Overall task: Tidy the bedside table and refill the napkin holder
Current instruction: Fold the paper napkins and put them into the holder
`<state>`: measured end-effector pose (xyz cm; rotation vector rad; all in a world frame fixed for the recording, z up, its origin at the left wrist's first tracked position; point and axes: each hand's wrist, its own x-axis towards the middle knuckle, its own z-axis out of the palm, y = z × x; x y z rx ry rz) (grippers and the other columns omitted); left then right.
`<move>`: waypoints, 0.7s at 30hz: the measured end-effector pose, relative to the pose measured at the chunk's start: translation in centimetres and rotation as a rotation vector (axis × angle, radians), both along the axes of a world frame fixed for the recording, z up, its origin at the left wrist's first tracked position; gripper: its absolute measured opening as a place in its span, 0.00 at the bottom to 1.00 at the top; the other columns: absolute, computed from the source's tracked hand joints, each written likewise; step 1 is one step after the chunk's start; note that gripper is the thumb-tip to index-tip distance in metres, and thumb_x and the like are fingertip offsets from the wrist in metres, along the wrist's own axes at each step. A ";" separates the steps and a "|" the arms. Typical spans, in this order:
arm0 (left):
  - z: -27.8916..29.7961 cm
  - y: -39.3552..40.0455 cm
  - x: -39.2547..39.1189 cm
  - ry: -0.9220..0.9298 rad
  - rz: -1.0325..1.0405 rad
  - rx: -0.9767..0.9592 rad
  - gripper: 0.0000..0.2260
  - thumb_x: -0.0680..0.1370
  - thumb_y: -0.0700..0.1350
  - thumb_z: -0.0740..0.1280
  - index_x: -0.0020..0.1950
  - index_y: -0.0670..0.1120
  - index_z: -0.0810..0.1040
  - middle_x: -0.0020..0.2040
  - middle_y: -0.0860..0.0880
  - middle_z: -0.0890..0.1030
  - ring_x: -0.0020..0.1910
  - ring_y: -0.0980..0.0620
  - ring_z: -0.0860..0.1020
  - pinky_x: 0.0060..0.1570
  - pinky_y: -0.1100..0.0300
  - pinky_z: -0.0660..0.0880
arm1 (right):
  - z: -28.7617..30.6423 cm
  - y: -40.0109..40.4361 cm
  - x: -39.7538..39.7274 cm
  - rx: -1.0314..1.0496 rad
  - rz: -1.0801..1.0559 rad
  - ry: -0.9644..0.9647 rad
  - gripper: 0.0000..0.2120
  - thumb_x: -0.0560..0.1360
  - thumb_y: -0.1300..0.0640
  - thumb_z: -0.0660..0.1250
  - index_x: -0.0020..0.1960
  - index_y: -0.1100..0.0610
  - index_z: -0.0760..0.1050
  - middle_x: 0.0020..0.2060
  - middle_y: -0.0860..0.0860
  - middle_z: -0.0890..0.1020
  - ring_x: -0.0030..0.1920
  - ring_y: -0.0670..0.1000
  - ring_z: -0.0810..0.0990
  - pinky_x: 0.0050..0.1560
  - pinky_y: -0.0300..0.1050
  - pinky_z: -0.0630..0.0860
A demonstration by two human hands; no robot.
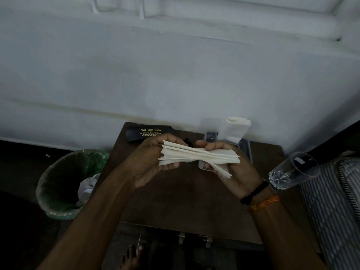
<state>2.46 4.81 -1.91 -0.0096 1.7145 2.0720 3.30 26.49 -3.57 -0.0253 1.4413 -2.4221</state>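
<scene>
White napkin stack (196, 155) clamped between left hand (153, 162) and right hand (231, 168); loose edges fan out, so sheets may slip

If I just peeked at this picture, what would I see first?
Right in the middle, the left hand and the right hand hold a stack of white paper napkins above the brown bedside table. Behind them, by the wall, more napkins stand up in a clear napkin holder. A clear drinking glass sits at the right, and a green-lined waste bin at the left.
</scene>
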 end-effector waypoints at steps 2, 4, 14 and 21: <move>0.2 0.1 0.0 -0.027 0.022 0.014 0.14 0.80 0.34 0.58 0.49 0.43 0.83 0.56 0.43 0.84 0.49 0.46 0.83 0.34 0.64 0.78 | 0.3 0.0 0.2 0.046 -0.002 0.011 0.09 0.66 0.59 0.75 0.45 0.61 0.82 0.60 0.61 0.80 0.59 0.60 0.80 0.41 0.44 0.82; 0.3 0.2 0.0 -0.076 0.053 0.058 0.14 0.80 0.34 0.59 0.46 0.43 0.84 0.54 0.43 0.85 0.46 0.48 0.83 0.32 0.65 0.77 | 0.5 0.1 0.3 0.088 -0.033 0.012 0.07 0.73 0.62 0.67 0.49 0.61 0.81 0.59 0.61 0.80 0.54 0.60 0.81 0.35 0.42 0.81; 0.6 0.7 -0.3 -0.295 0.163 0.236 0.17 0.76 0.34 0.62 0.31 0.40 0.84 0.40 0.42 0.86 0.36 0.50 0.84 0.29 0.68 0.78 | 0.9 0.7 0.2 0.063 -0.097 -0.031 0.09 0.73 0.64 0.62 0.36 0.60 0.77 0.58 0.61 0.81 0.35 0.51 0.82 0.27 0.36 0.77; 0.3 0.9 -0.4 -0.205 0.142 0.133 0.19 0.77 0.31 0.62 0.30 0.41 0.84 0.35 0.48 0.86 0.34 0.55 0.84 0.35 0.68 0.80 | 0.6 1.7 -0.2 0.048 -0.161 -0.109 0.18 0.79 0.53 0.59 0.41 0.66 0.75 0.51 0.63 0.83 0.48 0.58 0.83 0.37 0.43 0.82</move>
